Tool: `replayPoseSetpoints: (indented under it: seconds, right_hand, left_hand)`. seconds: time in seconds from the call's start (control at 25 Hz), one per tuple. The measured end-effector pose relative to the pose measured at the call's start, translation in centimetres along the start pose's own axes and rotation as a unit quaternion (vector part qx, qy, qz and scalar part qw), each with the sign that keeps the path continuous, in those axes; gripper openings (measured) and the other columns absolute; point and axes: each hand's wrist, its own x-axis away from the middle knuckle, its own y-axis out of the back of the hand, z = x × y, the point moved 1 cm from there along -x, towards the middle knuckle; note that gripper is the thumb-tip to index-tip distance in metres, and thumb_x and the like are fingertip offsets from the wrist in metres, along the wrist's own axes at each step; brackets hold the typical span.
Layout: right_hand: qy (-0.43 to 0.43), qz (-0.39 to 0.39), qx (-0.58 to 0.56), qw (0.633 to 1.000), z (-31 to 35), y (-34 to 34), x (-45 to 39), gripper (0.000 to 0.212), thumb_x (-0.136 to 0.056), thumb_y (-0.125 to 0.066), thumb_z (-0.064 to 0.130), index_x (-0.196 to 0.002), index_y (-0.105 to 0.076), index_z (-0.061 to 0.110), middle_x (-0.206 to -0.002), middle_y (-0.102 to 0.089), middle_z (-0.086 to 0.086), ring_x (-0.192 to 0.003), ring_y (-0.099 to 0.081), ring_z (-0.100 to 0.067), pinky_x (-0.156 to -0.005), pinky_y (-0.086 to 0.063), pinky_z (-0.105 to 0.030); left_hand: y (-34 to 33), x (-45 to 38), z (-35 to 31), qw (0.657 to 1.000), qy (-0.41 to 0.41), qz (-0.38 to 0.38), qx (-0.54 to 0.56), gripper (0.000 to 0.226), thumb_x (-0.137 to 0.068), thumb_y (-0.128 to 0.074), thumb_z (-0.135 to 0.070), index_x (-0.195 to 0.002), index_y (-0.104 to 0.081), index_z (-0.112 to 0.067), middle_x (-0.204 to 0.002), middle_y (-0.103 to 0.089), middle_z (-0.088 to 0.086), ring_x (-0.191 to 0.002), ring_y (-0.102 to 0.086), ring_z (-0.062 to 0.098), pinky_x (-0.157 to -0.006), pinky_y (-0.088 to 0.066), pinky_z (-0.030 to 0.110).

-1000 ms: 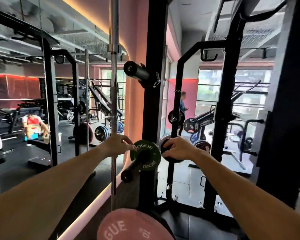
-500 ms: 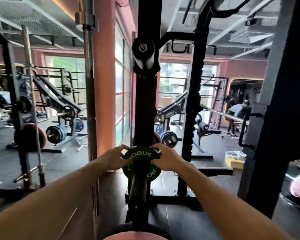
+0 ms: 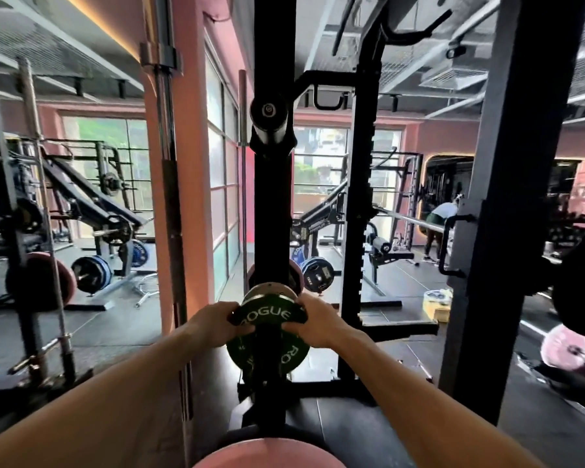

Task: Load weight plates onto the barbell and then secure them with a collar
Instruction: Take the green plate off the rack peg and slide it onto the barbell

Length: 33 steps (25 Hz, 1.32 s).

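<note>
My left hand (image 3: 217, 324) and right hand (image 3: 318, 324) both pinch one small green plate (image 3: 271, 315), fingers curled round its rim, one hand on each side. The plate tips back at the top, w/ white letters facing me. It sits just in front of another green plate (image 3: 267, 356) that hangs on a peg of the black rack post (image 3: 274, 197). I can't tell if my plate is fully off the peg yet.

I think it's light for a gym plate, bc it's small. But it's hard and stiff, prob w/ a rubber skin, so it won't bend or break. The edge is thin, so it could slip if I only pinch w/ fingertips. Best spot to hold is the rim, left + right, thumbs on the front.

A big pink plate (image 3: 267, 457) is low down near me. Another pink plate (image 3: 568, 349) is on the floor far right. A shiny bar (image 3: 409, 217) rests on the rack there, well apart from my hands.
</note>
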Motion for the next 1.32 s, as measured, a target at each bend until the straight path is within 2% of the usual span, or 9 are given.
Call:
replayPoseSetpoints:
  seconds: [0.12, 0.2, 0.28, 0.48, 0.68, 0.8, 0.92, 1.16, 1.32]
  right_hand:
    - [0.039, 0.011, -0.035, 0.999, 0.5, 0.3, 3.4, 0.05, -0.087, -0.076, 0.027, -0.13, -0.053, 0.014, -0.122, -0.066, -0.009, -0.111, -0.063, -0.027, -0.084, -0.048, -0.029]
    - [0.072, 0.011, -0.062, 0.995, 0.8, 0.6, 6.0, 0.04, -0.087, -0.076, 0.024, -0.122, -0.057, 0.017, -0.115, -0.068, -0.007, -0.104, -0.066, -0.025, -0.081, -0.053, -0.029]
    - [0.096, 0.016, -0.084, 0.992, 0.9, 0.6, 8.6, 0.032, -0.087, -0.076, 0.023, -0.113, -0.058, 0.019, -0.106, -0.068, -0.003, -0.094, -0.066, -0.021, -0.071, -0.053, -0.021]
    - [0.136, 0.048, -0.074, 0.987, 0.7, 2.3, 15.0, 0.032, -0.088, -0.075, 0.025, -0.113, -0.058, 0.016, -0.106, -0.069, -0.003, -0.094, -0.066, -0.021, -0.07, -0.05, -0.02]
    - [0.144, 0.014, -0.07, 0.987, -0.1, 8.5, 21.3, 0.028, -0.088, -0.076, 0.023, -0.1, -0.052, 0.028, -0.086, -0.057, 0.014, -0.075, -0.058, 0.0, -0.053, -0.043, -0.006]
    - [0.129, -0.022, -0.057, 0.99, -1.1, 13.2, 25.7, 0.028, -0.088, -0.077, 0.026, -0.105, -0.055, 0.022, -0.092, -0.06, 0.008, -0.085, -0.063, -0.012, -0.059, -0.045, -0.008]
    - [0.102, -0.05, -0.067, 0.991, -2.5, 17.6, 30.7, 0.032, -0.087, -0.077, 0.027, -0.111, -0.057, 0.02, -0.098, -0.062, 0.005, -0.088, -0.065, -0.014, -0.057, -0.046, -0.009]
    - [0.045, -0.098, -0.025, 0.994, -6.6, 25.2, 43.6, 0.031, -0.086, -0.078, 0.027, -0.109, -0.06, 0.015, -0.104, -0.069, -0.006, -0.093, -0.069, -0.022, -0.081, -0.06, -0.037]
    - [0.006, -0.116, -0.001, 0.993, -9.7, 30.2, 50.8, 0.03, -0.088, -0.077, 0.026, -0.109, -0.059, 0.014, -0.106, -0.069, -0.008, -0.095, -0.069, -0.023, -0.083, -0.059, -0.041]
  left_hand:
    - [0.1, 4.6, -1.2, 0.995, -0.012, -0.003, 0.098, 0.017, -0.092, -0.071, -0.028, -0.092, -0.056, -0.021, -0.099, -0.065, 0.013, -0.091, -0.061, 0.029, -0.081, -0.05, 0.038]
    - [0.2, 7.8, -2.3, 0.99, -0.005, -0.033, 0.138, 0.022, -0.092, -0.071, -0.017, -0.084, -0.052, -0.024, -0.086, -0.062, 0.007, -0.081, -0.056, 0.023, -0.069, -0.047, 0.027]
    - [0.3, 11.0, -3.3, 0.991, 0.007, -0.039, 0.126, 0.017, -0.093, -0.07, -0.019, -0.085, -0.055, -0.023, -0.08, -0.059, -0.003, -0.073, -0.056, 0.016, -0.061, -0.047, 0.021]
    - [0.1, 18.2, -7.0, 0.998, 0.034, -0.026, 0.053, 0.025, -0.094, -0.067, -0.031, -0.105, -0.062, -0.01, -0.097, -0.065, 0.005, -0.092, -0.063, 0.021, -0.081, -0.05, 0.034]
    - [0.8, 22.5, -14.2, 0.995, -0.004, -0.049, 0.089, 0.017, -0.094, -0.067, -0.029, -0.085, -0.053, -0.028, -0.085, -0.06, -0.007, -0.082, -0.06, 0.015, -0.066, -0.046, 0.024]
    - [1.5, 24.7, -20.2, 0.987, -0.059, -0.048, 0.141, 0.007, -0.095, -0.067, -0.024, -0.099, -0.061, -0.023, -0.095, -0.068, 0.0, -0.091, -0.066, 0.02, -0.074, -0.056, 0.026]
    - [1.0, 26.5, -25.7, 0.979, -0.103, -0.06, 0.164, 0.029, -0.096, -0.065, -0.022, -0.121, -0.058, -0.009, -0.113, -0.065, 0.011, -0.106, -0.065, 0.028, -0.091, -0.056, 0.042]
    - [-2.8, 31.5, -36.8, 0.964, -0.173, -0.051, 0.195, 0.017, -0.096, -0.066, -0.021, -0.102, -0.059, -0.006, -0.089, -0.068, 0.006, -0.087, -0.065, 0.026, -0.072, -0.055, 0.02]
    - [-5.5, 33.1, -44.1, 0.952, -0.2, -0.02, 0.232, 0.019, -0.095, -0.068, -0.018, -0.103, -0.059, -0.003, -0.094, -0.069, 0.018, -0.085, -0.066, 0.028, -0.08, -0.056, 0.044]
